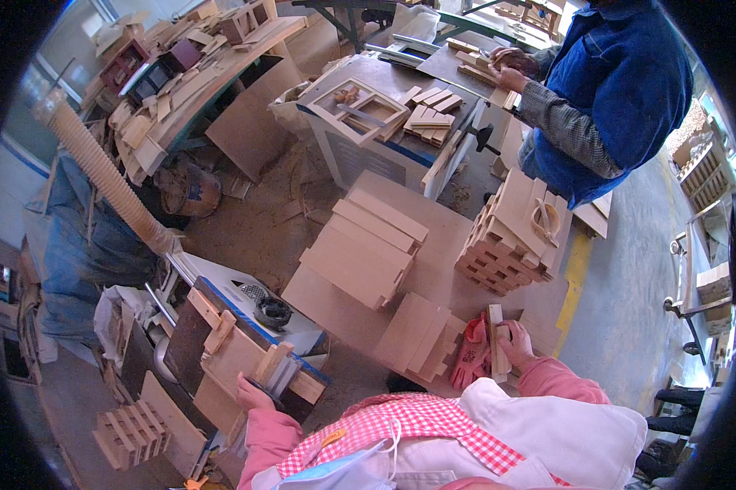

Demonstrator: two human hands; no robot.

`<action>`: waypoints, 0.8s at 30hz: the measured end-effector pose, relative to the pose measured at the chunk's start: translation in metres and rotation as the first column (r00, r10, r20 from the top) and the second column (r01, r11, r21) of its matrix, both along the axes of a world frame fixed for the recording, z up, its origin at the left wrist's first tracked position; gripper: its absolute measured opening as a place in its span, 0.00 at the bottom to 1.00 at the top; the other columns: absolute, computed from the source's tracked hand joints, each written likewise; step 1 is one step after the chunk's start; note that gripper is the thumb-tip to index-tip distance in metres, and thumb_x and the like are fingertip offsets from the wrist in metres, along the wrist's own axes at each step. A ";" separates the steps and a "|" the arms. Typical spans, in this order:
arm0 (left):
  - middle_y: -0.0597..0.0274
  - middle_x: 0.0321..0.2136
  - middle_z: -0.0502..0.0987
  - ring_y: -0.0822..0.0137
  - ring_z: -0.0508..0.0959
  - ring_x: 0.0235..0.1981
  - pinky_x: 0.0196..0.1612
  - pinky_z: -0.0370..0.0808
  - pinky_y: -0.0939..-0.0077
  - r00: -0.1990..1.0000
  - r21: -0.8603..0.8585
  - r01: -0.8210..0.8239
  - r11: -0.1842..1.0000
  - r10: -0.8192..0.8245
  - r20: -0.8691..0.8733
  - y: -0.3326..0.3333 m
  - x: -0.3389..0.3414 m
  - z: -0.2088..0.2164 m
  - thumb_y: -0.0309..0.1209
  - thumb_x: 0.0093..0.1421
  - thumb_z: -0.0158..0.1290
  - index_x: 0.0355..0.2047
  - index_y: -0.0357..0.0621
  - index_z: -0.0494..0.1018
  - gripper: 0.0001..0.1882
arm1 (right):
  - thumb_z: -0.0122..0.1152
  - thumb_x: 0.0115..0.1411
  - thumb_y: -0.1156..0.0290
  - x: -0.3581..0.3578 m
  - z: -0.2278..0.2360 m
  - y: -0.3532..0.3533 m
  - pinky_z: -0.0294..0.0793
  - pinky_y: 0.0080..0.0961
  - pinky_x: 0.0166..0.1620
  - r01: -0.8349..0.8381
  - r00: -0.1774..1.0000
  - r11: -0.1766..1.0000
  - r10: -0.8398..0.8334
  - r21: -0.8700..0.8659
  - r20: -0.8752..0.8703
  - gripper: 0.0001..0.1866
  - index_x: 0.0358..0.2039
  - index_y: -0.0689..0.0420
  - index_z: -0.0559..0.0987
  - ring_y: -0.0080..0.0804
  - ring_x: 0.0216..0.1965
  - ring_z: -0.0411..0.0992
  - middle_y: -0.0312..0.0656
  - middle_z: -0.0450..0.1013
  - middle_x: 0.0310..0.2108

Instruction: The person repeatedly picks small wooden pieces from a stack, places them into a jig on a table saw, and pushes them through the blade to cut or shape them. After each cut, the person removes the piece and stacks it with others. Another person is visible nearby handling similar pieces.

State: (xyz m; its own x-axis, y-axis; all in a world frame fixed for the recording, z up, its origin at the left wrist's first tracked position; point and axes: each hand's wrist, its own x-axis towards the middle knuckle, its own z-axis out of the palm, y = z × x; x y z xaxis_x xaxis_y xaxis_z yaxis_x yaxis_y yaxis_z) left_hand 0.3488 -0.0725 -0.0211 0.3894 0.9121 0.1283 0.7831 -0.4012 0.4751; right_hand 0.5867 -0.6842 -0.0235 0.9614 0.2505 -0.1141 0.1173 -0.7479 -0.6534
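Observation:
My right hand (pixel 515 345) is closed on a short pale wood strip (pixel 494 333), held upright on the table's near edge. Just left of it lies a red work glove (pixel 469 359), with a low stack of flat wood pieces (pixel 417 336) beyond. My left hand (pixel 256 395) is at the near edge of a wooden board (pixel 231 367) on the machine at left, its fingers bent over that edge and partly hidden. Next to this hand are silver-grey blocks (pixel 280 377) and a wooden block (pixel 273 359) fixed on the board.
Larger stacks of wood pieces (pixel 360 257) and notched blocks (pixel 503 245) stand on the brown table (pixel 437 220). A ribbed hose (pixel 107 175) runs to the machine (pixel 290 327). Across the table a co-worker in blue (pixel 621 82) handles wood strips. Slotted wood pieces (pixel 131 433) lie lower left.

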 end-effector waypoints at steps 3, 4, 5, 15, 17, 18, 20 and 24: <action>0.41 0.45 0.76 0.45 0.74 0.48 0.51 0.69 0.57 1.000 0.025 0.024 0.999 -0.024 0.003 0.001 0.000 -0.001 0.40 0.68 0.32 0.48 0.38 0.73 0.24 | 0.58 0.45 0.68 0.000 -0.001 0.001 0.68 0.44 0.50 0.005 1.000 1.000 -0.005 -0.006 -0.003 0.21 0.42 0.58 0.73 0.55 0.44 0.68 0.53 0.72 0.39; 0.41 0.45 0.76 0.45 0.74 0.48 0.51 0.69 0.57 1.000 0.029 0.026 0.999 -0.026 0.004 0.002 -0.001 -0.001 0.40 0.68 0.32 0.48 0.37 0.73 0.24 | 0.58 0.45 0.68 0.000 -0.001 0.001 0.68 0.44 0.50 0.008 1.000 1.000 -0.008 -0.012 -0.005 0.21 0.42 0.58 0.73 0.55 0.44 0.68 0.53 0.72 0.39; 0.41 0.45 0.76 0.45 0.74 0.48 0.51 0.69 0.57 1.000 0.033 0.028 0.999 -0.029 0.005 0.002 -0.001 -0.002 0.40 0.69 0.32 0.48 0.37 0.73 0.24 | 0.57 0.45 0.68 0.001 -0.001 0.001 0.68 0.44 0.50 0.007 1.000 1.000 -0.007 -0.014 -0.003 0.21 0.42 0.58 0.74 0.56 0.44 0.68 0.53 0.72 0.39; 0.43 0.47 0.75 0.47 0.73 0.50 0.53 0.67 0.59 0.999 -0.062 -0.036 0.997 0.038 0.027 0.001 0.000 0.001 0.41 0.68 0.31 0.49 0.38 0.72 0.25 | 0.57 0.45 0.68 0.000 0.007 0.006 0.68 0.44 0.50 0.010 1.000 1.000 -0.010 -0.009 0.001 0.20 0.41 0.58 0.74 0.56 0.43 0.69 0.53 0.73 0.39; 0.43 0.48 0.75 0.47 0.72 0.51 0.53 0.67 0.58 0.997 -0.101 -0.069 0.992 0.070 0.008 0.000 0.002 0.003 0.41 0.68 0.31 0.49 0.39 0.72 0.25 | 0.56 0.45 0.68 0.001 0.010 0.008 0.68 0.43 0.50 0.017 1.000 1.000 -0.017 -0.008 -0.003 0.20 0.41 0.58 0.74 0.56 0.44 0.69 0.52 0.73 0.39; 0.44 0.48 0.75 0.46 0.72 0.51 0.53 0.67 0.58 0.999 -0.083 -0.050 0.995 0.051 0.007 0.000 0.003 0.004 0.41 0.68 0.30 0.49 0.39 0.72 0.25 | 0.56 0.45 0.68 0.001 0.011 0.008 0.68 0.43 0.50 0.023 1.000 1.000 -0.023 -0.009 -0.005 0.20 0.42 0.58 0.74 0.55 0.44 0.69 0.52 0.73 0.39; 0.44 0.48 0.75 0.46 0.72 0.51 0.53 0.67 0.58 1.000 -0.050 -0.023 0.998 0.024 0.014 -0.002 0.003 0.007 0.41 0.68 0.30 0.49 0.40 0.72 0.25 | 0.56 0.46 0.67 0.001 0.013 0.009 0.68 0.43 0.50 0.025 1.000 1.000 -0.025 -0.009 -0.004 0.20 0.42 0.58 0.74 0.55 0.44 0.69 0.52 0.72 0.39; 0.44 0.47 0.75 0.46 0.73 0.50 0.52 0.68 0.58 0.999 -0.039 -0.040 0.998 0.040 0.006 -0.006 0.005 0.010 0.41 0.69 0.31 0.49 0.40 0.73 0.25 | 0.55 0.46 0.67 0.000 0.012 0.008 0.67 0.43 0.51 0.008 1.000 1.000 -0.008 -0.011 0.007 0.20 0.42 0.58 0.74 0.54 0.45 0.69 0.52 0.72 0.39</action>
